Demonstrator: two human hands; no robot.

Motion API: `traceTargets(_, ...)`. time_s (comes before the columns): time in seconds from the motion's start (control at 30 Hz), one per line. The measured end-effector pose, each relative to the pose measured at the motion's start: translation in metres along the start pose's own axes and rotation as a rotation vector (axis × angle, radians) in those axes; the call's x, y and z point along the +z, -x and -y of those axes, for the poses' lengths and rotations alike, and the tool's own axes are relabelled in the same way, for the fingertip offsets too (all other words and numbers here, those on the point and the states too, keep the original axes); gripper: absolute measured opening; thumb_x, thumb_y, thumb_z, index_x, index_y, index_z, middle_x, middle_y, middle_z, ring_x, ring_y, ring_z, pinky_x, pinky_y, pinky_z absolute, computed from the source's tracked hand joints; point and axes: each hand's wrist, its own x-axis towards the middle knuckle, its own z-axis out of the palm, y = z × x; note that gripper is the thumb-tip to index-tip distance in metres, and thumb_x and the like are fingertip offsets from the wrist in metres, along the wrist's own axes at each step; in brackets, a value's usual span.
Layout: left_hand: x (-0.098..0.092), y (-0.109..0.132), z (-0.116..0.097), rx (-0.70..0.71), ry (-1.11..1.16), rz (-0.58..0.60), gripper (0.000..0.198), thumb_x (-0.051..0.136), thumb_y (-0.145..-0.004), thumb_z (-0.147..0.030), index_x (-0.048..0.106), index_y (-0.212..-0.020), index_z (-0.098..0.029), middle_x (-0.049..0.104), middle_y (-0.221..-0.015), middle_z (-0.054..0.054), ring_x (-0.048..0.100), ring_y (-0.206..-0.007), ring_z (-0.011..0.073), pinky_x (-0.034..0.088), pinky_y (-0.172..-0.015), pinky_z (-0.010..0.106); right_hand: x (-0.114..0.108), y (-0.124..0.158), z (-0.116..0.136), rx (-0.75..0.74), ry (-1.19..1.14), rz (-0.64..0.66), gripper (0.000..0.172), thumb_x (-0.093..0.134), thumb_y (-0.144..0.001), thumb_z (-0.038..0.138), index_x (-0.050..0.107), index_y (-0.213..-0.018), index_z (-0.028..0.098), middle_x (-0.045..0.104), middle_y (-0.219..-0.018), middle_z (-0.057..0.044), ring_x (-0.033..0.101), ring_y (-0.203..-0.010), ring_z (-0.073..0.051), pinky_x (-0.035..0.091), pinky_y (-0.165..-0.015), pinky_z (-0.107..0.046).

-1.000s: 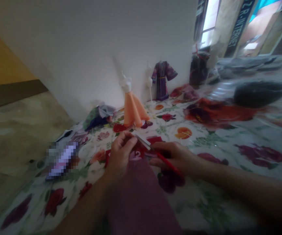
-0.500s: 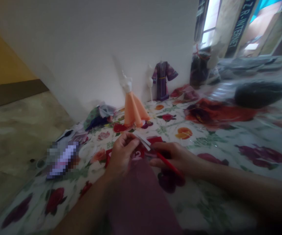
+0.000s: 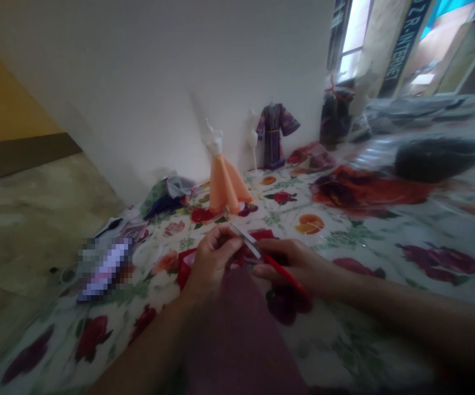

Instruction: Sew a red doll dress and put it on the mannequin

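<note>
Head cam: one pair of red-handled scissors [image 3: 276,267], one mauve cloth [image 3: 245,329], both over the flowery tablecloth [image 3: 369,323]. Left hand [image 3: 212,255] pinches the cloth's far end, nearly closed; right hand [image 3: 292,260] is curled round the scissors. At least three mini mannequins [image 3: 227,184] stand beyond.

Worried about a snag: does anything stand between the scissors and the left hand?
Nothing visible does. The scissors, held in the right hand, reach right up to the left hand; whether the blades touch it is unclear. The orange skirt stands beyond, out of the way.
</note>
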Motion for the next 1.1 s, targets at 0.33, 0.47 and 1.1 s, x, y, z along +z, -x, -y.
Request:
traceTargets(0.33, 0.0025, -0.0003, -0.0053, -0.024, 0.054, -0.003, 0.022, 0.079, -0.071, -0.022, 0.058, -0.077, -0.017, 0.064, -0.065, -0.002, 0.059, -0.056, 0.0084, 0.042, -0.051, 0.017, 0.0008, -0.0002, -0.0028, -0.014, 0.072, -0.041, 0.034, 0.067, -0.089, 0.05, 0.065, -0.089, 0.016, 0.055, -0.067, 0.002, 0.047, -0.059, -0.011, 0.035, -0.053, -0.025)
traceTargets(0.47, 0.0023, -0.0003, -0.0052, -0.039, 0.052, -0.009, 0.022, 0.079, -0.072, -0.023, 0.058, -0.078, -0.017, 0.064, -0.066, -0.003, 0.06, -0.056, 0.0089, 0.041, -0.049, 0.017, 0.0011, 0.0001, -0.0049, -0.021, 0.065, -0.042, 0.034, 0.067, -0.089, 0.049, 0.067, -0.094, 0.016, 0.055, -0.069, 0.001, 0.048, -0.06, -0.011, 0.035, -0.053, -0.024)
traceTargets(1.1, 0.0059, 0.0013, -0.0096, -0.072, 0.08, -0.013, 0.023, 0.08, -0.07, -0.022, 0.058, -0.077, -0.017, 0.067, -0.065, -0.001, 0.061, -0.056, 0.0091, 0.044, -0.052, 0.017, 0.003, -0.0005, -0.0075, -0.016, 0.019, -0.045, 0.041, 0.069, -0.088, 0.052, 0.07, -0.106, 0.016, 0.057, -0.069, 0.002, 0.049, -0.06, -0.011, 0.036, -0.054, -0.024)
